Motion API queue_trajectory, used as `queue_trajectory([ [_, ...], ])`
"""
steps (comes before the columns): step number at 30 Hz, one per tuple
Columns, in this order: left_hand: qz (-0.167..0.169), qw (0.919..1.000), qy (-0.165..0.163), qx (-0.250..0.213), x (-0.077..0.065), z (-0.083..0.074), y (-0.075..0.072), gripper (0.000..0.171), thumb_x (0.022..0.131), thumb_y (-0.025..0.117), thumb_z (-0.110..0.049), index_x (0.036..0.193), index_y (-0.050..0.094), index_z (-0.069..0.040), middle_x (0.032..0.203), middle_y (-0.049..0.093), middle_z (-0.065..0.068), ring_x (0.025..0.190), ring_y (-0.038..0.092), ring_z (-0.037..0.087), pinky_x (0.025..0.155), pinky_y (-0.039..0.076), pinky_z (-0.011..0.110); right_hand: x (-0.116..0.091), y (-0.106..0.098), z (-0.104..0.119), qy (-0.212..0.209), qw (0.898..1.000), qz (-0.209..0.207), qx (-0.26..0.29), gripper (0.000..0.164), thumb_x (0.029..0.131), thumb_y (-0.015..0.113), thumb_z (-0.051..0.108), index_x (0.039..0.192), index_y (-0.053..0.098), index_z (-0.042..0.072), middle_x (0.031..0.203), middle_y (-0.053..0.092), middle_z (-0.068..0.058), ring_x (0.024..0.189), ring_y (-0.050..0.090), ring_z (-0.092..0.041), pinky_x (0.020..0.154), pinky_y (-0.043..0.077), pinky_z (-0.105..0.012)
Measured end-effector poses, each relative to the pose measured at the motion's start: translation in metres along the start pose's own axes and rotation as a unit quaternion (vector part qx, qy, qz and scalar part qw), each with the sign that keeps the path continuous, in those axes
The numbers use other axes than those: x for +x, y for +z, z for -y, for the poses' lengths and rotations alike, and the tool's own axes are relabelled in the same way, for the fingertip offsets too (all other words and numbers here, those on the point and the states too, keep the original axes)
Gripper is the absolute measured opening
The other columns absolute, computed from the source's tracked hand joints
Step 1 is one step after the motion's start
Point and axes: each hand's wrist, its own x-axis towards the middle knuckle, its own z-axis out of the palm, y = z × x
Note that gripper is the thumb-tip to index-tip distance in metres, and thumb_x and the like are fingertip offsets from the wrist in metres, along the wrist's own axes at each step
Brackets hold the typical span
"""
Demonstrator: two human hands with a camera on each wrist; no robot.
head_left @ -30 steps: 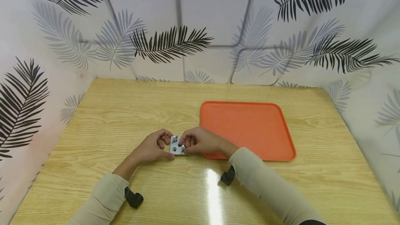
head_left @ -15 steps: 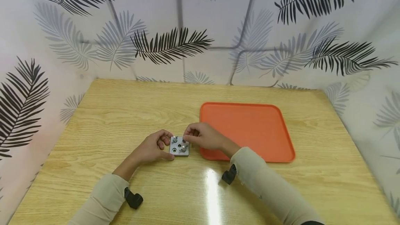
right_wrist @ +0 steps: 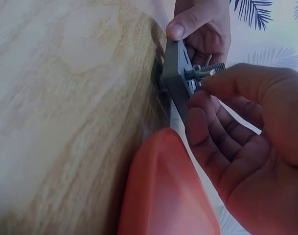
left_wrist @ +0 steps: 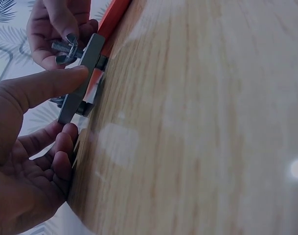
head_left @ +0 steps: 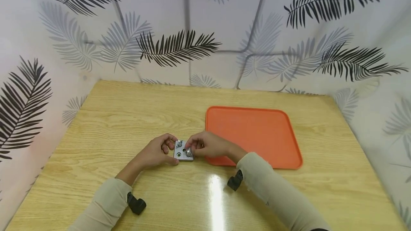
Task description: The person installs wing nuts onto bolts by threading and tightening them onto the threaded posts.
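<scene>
A small square metal plate (head_left: 184, 156) with holes is held by its left side between the thumb and fingers of my left hand (head_left: 155, 152). Two bolts with wing nuts stand up from it. At the plate's right side, my right hand (head_left: 210, 144) pinches a wing nut (left_wrist: 69, 53) on a threaded bolt (right_wrist: 216, 67) with thumb and index finger. The other wing nut (head_left: 179, 144) sits at the far left corner, close to my left fingertips. Bolt heads (left_wrist: 83, 108) stick out beneath the plate, near the wooden tabletop.
An orange tray (head_left: 257, 134) lies just right of the plate, its left part under my right hand and wrist. The wooden table (head_left: 144, 106) runs back to a wall covering (head_left: 218, 24) with a leaf print. Each sleeve carries a black wrist camera (head_left: 137, 204).
My right hand lifted slightly up and away from the near-right wing nut, then came back down to it. My left hand and the plate stay in place.
</scene>
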Motion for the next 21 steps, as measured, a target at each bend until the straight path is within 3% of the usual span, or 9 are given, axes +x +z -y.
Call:
queue_trajectory([
  [5,0.001,1.0000,-0.001,0.000,-0.0008,-0.0018,0.0000,0.061,0.075,0.087,-0.012,0.126,0.053,-0.003,0.102,0.052,0.009,0.082,0.043,0.020,0.072,0.039,0.027,0.0003,0.0051,0.0001,0.011,1.000,0.005,0.020,0.022,0.088,0.068,0.001,0.110,0.068,0.002,0.083,0.063,-0.006,0.067,0.053,-0.004,0.063,0.047,-0.018],
  [14,0.003,1.0000,0.003,-0.001,0.0002,0.0003,0.0008,0.061,0.075,0.086,-0.012,0.125,0.053,-0.003,0.101,0.051,0.008,0.082,0.043,0.019,0.071,0.039,0.027,0.0006,0.0076,0.0010,0.028,0.999,-0.018,0.004,0.014,0.087,0.075,0.011,0.098,0.067,0.006,0.078,0.062,0.000,0.066,0.053,-0.004,0.062,0.046,-0.018],
  [21,-0.002,1.0000,-0.002,0.003,0.0012,0.0028,0.0020,0.061,0.074,0.087,-0.012,0.125,0.055,-0.004,0.100,0.052,0.008,0.082,0.044,0.018,0.071,0.039,0.026,0.0004,0.0002,0.0002,0.023,0.998,-0.060,0.013,0.011,0.097,0.064,0.013,0.103,0.068,0.004,0.090,0.068,-0.006,0.076,0.055,-0.007,0.071,0.048,-0.020],
])
